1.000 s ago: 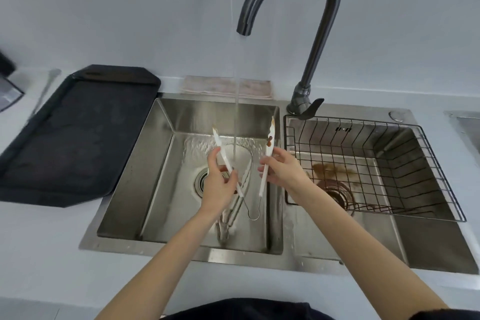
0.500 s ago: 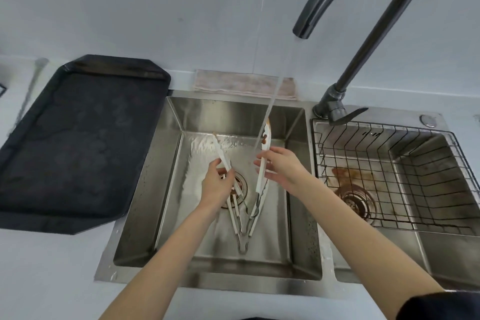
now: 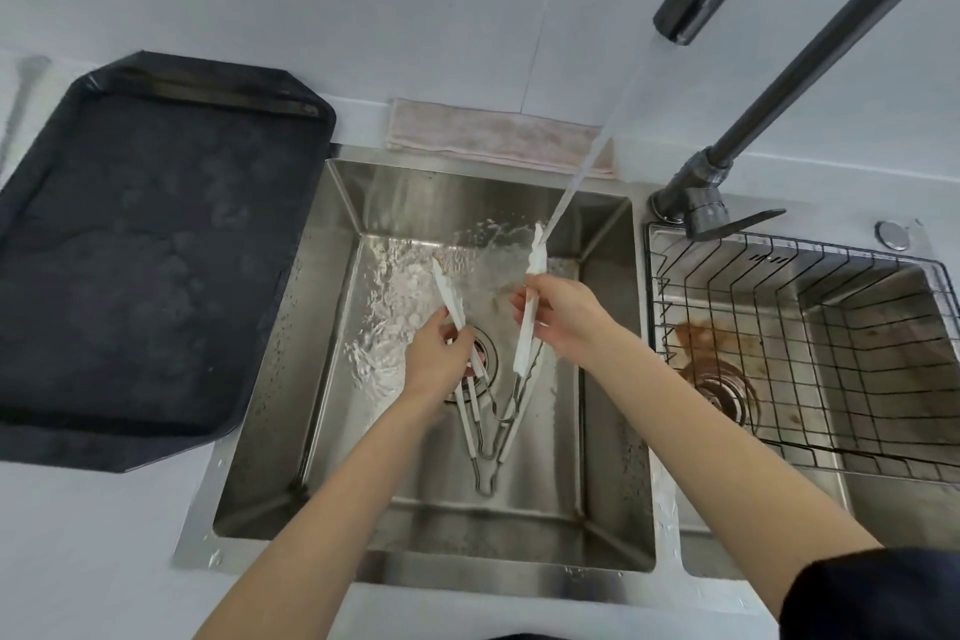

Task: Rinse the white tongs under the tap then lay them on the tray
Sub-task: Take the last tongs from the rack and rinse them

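Observation:
I hold the white tongs point(image 3: 525, 334) spread in a V over the left sink basin point(image 3: 332, 379), hinge end toward me. My left hand point(image 3: 435, 358) grips the left arm, and my right hand point(image 3: 562, 316) grips the right arm. Water streams from the dark tap spout point(image 3: 691, 10) onto the tip of the right arm point(image 3: 537, 244) and splashes across the basin floor. The black tray point(image 3: 150, 255) lies on the counter left of the sink, with nothing on it.
A wire rack point(image 3: 810, 359) sits in the right basin, which shows brown stains around its drain. A folded pinkish cloth point(image 3: 488, 135) lies behind the left basin. The tap base and lever point(image 3: 701, 208) stand between the basins. The wall is close behind.
The camera has dropped closer and shifted left. The tongs' right arm now sits under the stream, and its brown stain no longer shows. Both hands keep their grip.

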Available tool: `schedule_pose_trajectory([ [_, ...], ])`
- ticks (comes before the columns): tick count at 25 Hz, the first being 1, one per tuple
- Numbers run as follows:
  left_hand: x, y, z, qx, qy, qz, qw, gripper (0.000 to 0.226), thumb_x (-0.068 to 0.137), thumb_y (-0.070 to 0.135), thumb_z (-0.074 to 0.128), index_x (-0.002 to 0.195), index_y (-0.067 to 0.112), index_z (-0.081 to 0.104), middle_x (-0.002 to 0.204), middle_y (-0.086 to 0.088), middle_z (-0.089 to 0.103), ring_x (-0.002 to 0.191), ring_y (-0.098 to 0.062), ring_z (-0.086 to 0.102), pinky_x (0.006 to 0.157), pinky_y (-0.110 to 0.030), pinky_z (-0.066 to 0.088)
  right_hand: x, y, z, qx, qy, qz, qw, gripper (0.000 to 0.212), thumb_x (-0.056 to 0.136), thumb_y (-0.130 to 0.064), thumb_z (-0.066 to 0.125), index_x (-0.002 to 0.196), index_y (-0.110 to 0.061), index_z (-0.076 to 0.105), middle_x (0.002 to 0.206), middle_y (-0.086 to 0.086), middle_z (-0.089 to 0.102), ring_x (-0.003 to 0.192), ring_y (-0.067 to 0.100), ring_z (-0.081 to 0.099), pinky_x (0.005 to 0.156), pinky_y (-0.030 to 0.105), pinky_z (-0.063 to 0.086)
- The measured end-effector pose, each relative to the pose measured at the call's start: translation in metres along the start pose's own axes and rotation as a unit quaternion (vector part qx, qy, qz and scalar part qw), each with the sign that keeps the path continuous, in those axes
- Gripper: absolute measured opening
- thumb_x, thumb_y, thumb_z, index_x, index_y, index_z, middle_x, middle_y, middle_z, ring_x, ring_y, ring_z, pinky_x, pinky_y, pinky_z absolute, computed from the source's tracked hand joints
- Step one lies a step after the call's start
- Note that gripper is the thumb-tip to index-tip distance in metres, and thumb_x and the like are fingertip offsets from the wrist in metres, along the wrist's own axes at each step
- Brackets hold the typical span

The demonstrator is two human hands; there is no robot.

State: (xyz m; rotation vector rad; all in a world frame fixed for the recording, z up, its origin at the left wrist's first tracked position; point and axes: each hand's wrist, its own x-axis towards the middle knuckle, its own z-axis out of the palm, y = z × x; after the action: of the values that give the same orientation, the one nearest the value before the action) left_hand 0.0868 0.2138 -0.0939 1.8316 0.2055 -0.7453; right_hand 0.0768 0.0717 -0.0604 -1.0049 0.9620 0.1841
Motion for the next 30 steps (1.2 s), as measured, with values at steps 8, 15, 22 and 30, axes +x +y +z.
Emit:
schedule_pose_trajectory([
  [8, -0.006, -0.002, 0.002, -0.022, -0.012, -0.038, 0.999, 0.027, 0.092, 0.009, 0.044, 0.117, 0.008, 0.056, 0.092, -0.008, 0.065, 0.065, -0.017, 0.062, 0.044, -0.013, 0.048, 0.015, -0.013, 0.01, 0.06, -0.001, 0.006, 0.998, 0.019, 0.092, -0.022, 0.055, 0.078, -0.01, 0.054, 0.066, 0.005, 0.052, 0.056, 0.013, 0.047, 0.054, 0.021, 0.04],
  [15, -0.004, 0.003, 0.001, -0.058, -0.03, -0.052, 0.996, 0.02, 0.092, 0.003, 0.041, 0.106, 0.006, 0.055, 0.081, -0.003, 0.061, 0.066, -0.018, 0.063, 0.054, -0.021, 0.054, 0.018, -0.02, 0.017, 0.157, -0.068, 0.029, 0.985, 0.031, 0.099, -0.035, 0.038, 0.088, -0.009, 0.052, 0.07, 0.005, 0.053, 0.041, 0.009, 0.052, 0.048, 0.017, 0.047],
  [22, 0.004, 0.022, 0.002, -0.08, -0.027, -0.03, 0.996, 0.022, 0.093, 0.002, 0.041, 0.107, 0.013, 0.053, 0.088, -0.002, 0.062, 0.052, -0.007, 0.064, 0.053, -0.02, 0.055, 0.016, -0.034, 0.007, 0.123, -0.16, -0.055, 0.978, 0.015, 0.093, -0.003, 0.041, 0.1, -0.006, 0.053, 0.086, 0.006, 0.057, 0.074, 0.014, 0.053, 0.07, 0.023, 0.047],
  [30, 0.011, 0.047, 0.009, -0.071, -0.024, 0.027, 0.997, 0.039, 0.094, 0.007, 0.045, 0.132, 0.013, 0.046, 0.108, -0.01, 0.063, 0.067, -0.017, 0.066, 0.061, -0.029, 0.059, 0.013, -0.043, -0.003, 0.132, -0.105, -0.114, 0.979, 0.018, 0.097, -0.009, 0.04, 0.111, -0.013, 0.052, 0.082, 0.003, 0.057, 0.067, 0.012, 0.055, 0.056, 0.022, 0.049],
])
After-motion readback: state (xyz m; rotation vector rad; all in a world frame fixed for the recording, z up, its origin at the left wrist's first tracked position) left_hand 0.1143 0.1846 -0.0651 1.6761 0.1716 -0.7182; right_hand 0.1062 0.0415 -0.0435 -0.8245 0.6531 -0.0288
